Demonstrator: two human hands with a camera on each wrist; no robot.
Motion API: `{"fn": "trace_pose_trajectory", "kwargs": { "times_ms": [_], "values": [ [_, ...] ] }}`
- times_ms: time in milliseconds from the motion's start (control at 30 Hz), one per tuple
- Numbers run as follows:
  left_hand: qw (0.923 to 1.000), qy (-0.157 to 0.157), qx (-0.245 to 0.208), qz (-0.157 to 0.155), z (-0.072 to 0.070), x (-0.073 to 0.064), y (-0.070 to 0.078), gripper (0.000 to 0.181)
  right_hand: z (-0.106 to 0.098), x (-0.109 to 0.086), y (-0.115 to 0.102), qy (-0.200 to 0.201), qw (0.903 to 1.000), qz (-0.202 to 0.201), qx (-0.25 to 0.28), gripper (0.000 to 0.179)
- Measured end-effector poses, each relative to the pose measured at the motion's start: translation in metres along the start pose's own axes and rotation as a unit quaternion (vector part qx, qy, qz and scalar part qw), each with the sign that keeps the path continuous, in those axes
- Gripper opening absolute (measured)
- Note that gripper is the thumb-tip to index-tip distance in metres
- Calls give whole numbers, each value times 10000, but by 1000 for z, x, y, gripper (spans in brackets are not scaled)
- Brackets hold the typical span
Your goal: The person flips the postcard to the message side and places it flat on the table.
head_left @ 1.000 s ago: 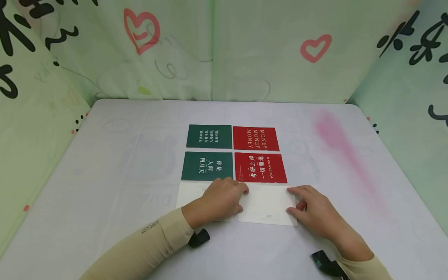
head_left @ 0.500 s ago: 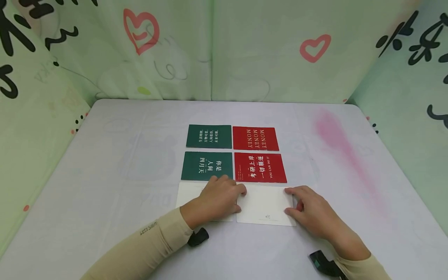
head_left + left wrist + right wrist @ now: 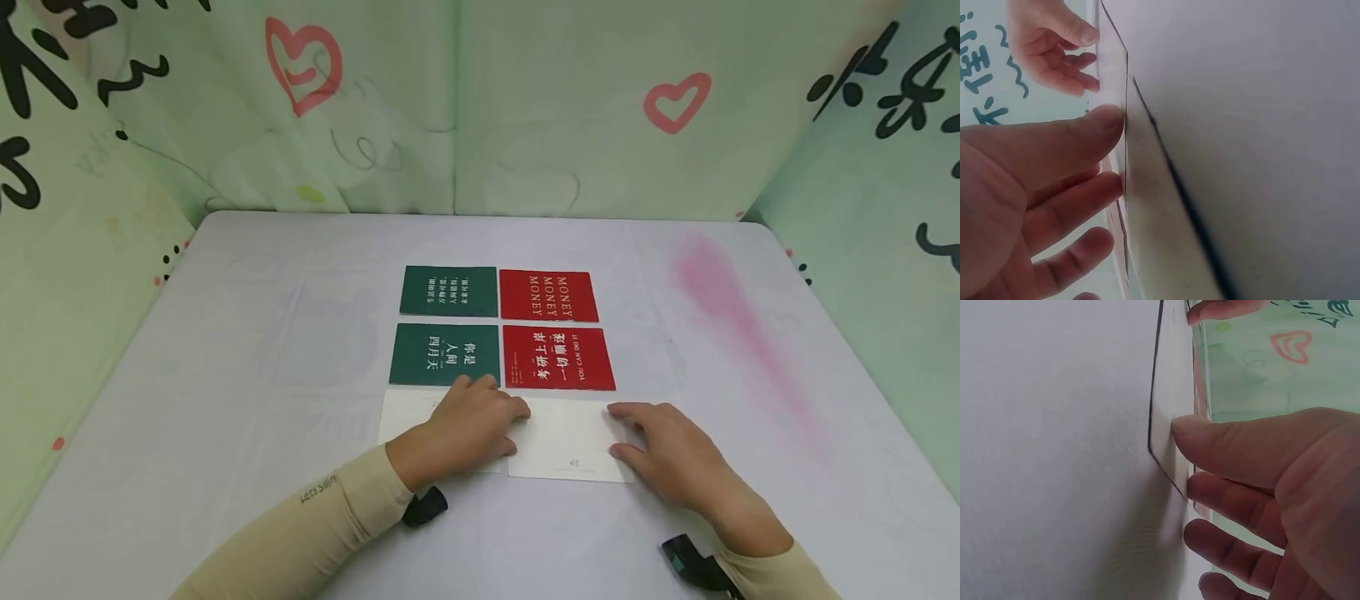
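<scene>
Two white cards lie side by side on the table, a right one [image 3: 566, 437] and a left one [image 3: 405, 410] partly hidden under my left hand [image 3: 468, 425]. That hand lies over the gap between them, its thumb and fingertips touching the cards. My right hand [image 3: 678, 454] rests its thumb and forefinger on the right white card near its right edge. In the right wrist view the thumb [image 3: 1191, 434] presses on that card's face, the other fingers relaxed. Beyond them lie a green card [image 3: 408, 354] and a red card [image 3: 596, 358].
Farther back are another green card [image 3: 412, 292] and another red card [image 3: 510, 296], completing a two-column layout with small gaps. The white table [image 3: 262, 350] bears a pink stain [image 3: 720, 292] at right. Green printed curtains [image 3: 525, 100] hang behind and on both sides.
The right white card has shifted slightly left, narrowing the gap to its neighbour. My right hand moved left with it, and its fingers have loosened at the card's edge.
</scene>
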State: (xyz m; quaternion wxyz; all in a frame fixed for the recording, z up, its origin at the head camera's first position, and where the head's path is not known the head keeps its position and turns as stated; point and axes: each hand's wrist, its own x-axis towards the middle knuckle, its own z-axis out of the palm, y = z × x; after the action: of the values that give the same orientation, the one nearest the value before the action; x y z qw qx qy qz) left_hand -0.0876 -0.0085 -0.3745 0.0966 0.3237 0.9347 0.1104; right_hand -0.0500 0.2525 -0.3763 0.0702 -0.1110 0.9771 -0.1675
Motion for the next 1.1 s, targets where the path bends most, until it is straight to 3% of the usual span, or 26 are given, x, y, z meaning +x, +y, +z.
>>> {"fn": "trace_pose_trajectory", "kwargs": {
  "times_ms": [600, 767, 933, 1100],
  "values": [
    [9999, 64, -141, -67, -3, -2, -2, 47, 2, 0, -2, 10, 9999, 76, 85, 51],
    [9990, -3, -441, -57, -5, 1, -5, 52, -3, 0, -1, 84, 9996, 1, 259, 50],
    [9972, 55, -742, -102, -20, 11, -14, 63, -22, 10, 2, 229, 9980, -70, 579, 51],
    [9973, 81, -680, -276, -32, 33, -25, 68, -35, 39, 10, 199, 9987, -231, 400, 53]
  ]
}}
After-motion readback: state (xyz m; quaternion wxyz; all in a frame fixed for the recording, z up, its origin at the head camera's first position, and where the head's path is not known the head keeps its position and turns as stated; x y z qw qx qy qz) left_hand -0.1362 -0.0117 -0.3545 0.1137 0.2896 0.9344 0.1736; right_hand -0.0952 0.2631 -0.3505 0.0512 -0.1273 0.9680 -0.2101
